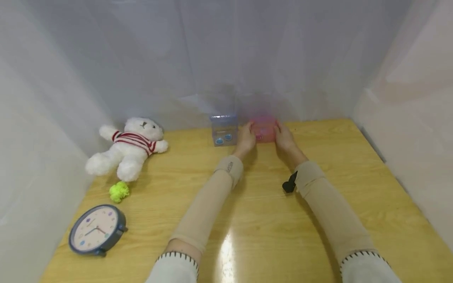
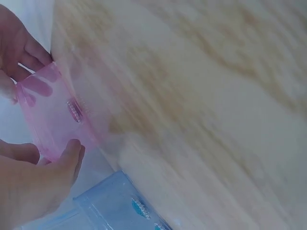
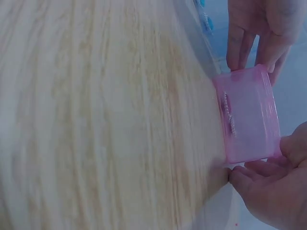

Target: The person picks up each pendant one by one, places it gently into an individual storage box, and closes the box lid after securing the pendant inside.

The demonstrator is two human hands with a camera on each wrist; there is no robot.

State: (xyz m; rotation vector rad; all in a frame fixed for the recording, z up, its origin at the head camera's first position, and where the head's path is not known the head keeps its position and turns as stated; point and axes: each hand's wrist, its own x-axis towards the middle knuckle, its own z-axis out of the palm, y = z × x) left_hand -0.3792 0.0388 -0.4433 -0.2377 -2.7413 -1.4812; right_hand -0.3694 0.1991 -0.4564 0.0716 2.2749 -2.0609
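A pink see-through plastic box [image 1: 264,127] stands at the back edge of the table, with a small sparkly oval piece low on its front. My left hand [image 1: 246,138] holds its left side and my right hand [image 1: 286,142] holds its right side, thumbs and fingers at the edges. In the right wrist view the pink box [image 3: 249,115] sits upright between both hands. Just left of my left hand is a blue see-through box [image 1: 225,129], its lid raised, with two blue oval pieces low in front.
A white teddy bear [image 1: 132,147] in a striped sweater lies at the back left. Before it are a yellow-green fuzzy ball [image 1: 119,191] and a round blue-rimmed clock [image 1: 97,230]. Pale sheeting [image 1: 301,59] rises behind the table [image 1: 269,236]. A black piece [image 1: 290,184] hangs by the right wrist.
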